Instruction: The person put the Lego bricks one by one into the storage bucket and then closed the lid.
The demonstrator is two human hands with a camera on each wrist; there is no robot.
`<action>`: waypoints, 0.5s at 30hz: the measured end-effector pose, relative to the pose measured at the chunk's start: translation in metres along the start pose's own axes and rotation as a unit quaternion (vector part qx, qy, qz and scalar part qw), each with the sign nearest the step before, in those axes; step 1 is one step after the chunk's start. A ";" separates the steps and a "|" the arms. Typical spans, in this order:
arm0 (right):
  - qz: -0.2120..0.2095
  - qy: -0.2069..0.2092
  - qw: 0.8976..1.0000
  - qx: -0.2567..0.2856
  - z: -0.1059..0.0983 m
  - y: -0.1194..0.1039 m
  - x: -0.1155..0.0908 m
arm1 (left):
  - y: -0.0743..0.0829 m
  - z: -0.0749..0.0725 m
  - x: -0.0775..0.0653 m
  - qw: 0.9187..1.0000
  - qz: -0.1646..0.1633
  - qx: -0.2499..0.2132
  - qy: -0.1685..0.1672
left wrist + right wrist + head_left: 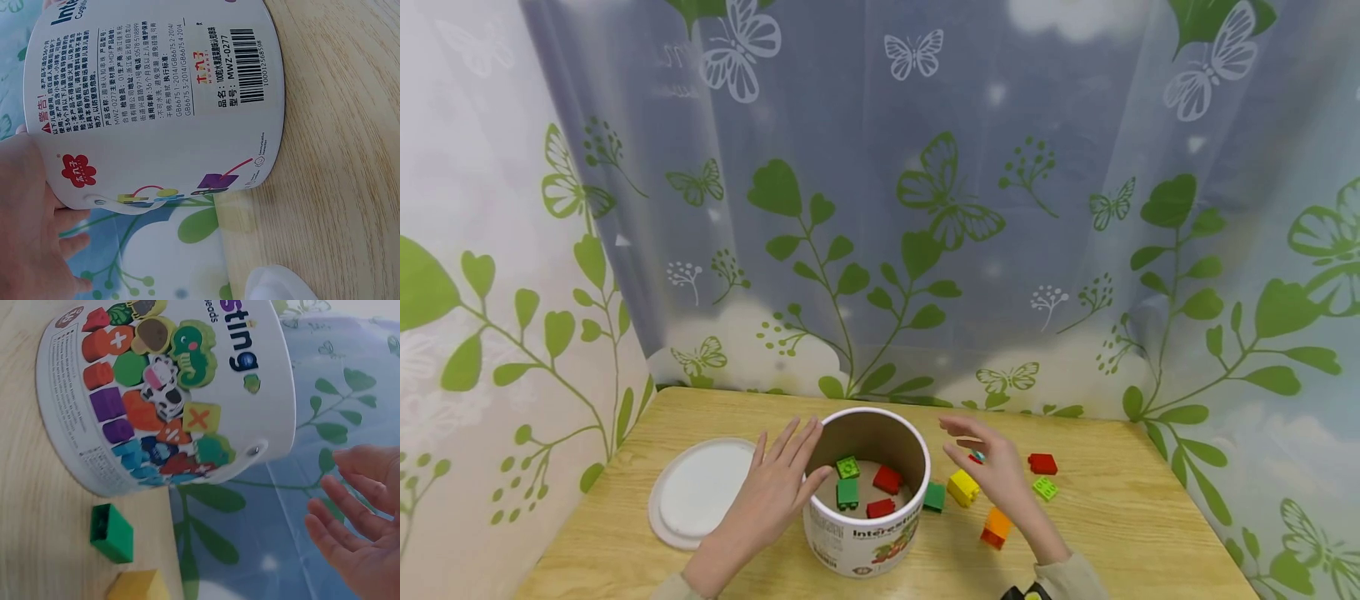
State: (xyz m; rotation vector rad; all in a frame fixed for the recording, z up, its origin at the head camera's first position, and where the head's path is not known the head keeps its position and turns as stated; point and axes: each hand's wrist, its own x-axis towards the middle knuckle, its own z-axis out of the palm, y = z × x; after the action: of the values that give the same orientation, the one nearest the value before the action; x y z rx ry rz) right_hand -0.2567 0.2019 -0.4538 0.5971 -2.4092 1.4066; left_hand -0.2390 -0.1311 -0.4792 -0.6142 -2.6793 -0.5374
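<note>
A white round bucket (863, 537) with printed sides stands upright on the table. Inside it lie two green toy bricks (847, 493) and two red toy bricks (887, 480). My left hand (781, 473) touches the bucket's left rim with its fingers stretched out; the left wrist view shows this hand (31, 231) against the upper side wall. In the air to the right of the bucket, my right hand (991, 467) holds nothing, its fingers loosely bent. Below and around it are a dark green brick (935, 497), a yellow brick (962, 487) and an orange brick (997, 525).
A white round lid (700, 492) lies left of the bucket. Farther right on the wooden table (1135, 517) are a red brick (1042, 463) and a light green brick (1045, 488). A leaf-patterned curtain (880, 208) hangs behind the table.
</note>
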 end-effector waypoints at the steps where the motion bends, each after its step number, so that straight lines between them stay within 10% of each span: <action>1: 0.005 0.002 1.000 0.008 -0.002 0.003 -0.002 | 0.000 0.000 0.000 1.000 0.000 0.000 0.000; 15: 0.143 0.010 0.989 0.024 -0.022 0.041 -0.039 | 0.000 0.000 0.001 1.000 0.001 -0.003 0.000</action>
State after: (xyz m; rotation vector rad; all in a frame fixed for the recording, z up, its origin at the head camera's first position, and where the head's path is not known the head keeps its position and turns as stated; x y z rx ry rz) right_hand -0.2417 0.2467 -0.4914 0.2523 -2.5276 1.5742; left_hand -0.2395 -0.1312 -0.4788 -0.6177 -2.6775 -0.5443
